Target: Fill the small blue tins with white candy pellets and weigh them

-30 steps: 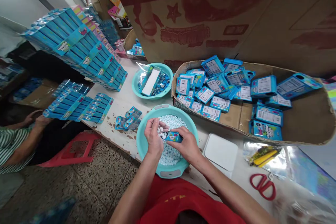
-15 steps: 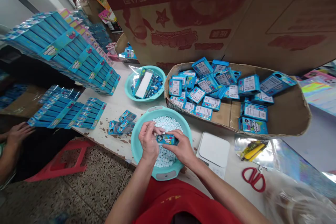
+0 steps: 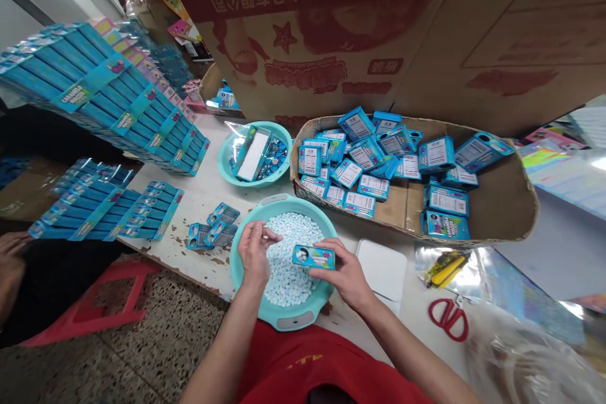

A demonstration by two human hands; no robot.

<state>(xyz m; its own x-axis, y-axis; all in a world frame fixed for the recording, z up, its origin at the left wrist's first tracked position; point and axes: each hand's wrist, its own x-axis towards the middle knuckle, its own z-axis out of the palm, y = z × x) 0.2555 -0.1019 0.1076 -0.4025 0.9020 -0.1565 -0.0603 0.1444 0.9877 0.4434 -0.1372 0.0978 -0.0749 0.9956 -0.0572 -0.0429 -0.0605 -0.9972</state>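
Observation:
My right hand (image 3: 343, 271) grips a small blue box (image 3: 314, 257) by its right end, over the right part of a turquoise basin (image 3: 285, 323). A round window shows at the box's left end. Small pale candies (image 3: 288, 252) fill the basin's bottom. Over the basin's left side is my left hand (image 3: 254, 249), its fingers pinched together; whatever they hold is too small to make out. The two hands are apart. Several blue boxes (image 3: 220, 231) lie on the table left of the basin.
Behind stands a second turquoise basin (image 3: 227, 170). A cardboard tray (image 3: 502, 202) holds many blue boxes. A white scale (image 3: 381, 269), red scissors (image 3: 448, 320) and yellow cutter (image 3: 447, 271) lie to the right. Stacked blue packs (image 3: 101, 91) and a person's hand (image 3: 12, 252) are at left.
My left hand has drawn away from the blue box toward the left. My right hand has moved slightly right with the box, showing more of its front. The camera view has shifted a little.

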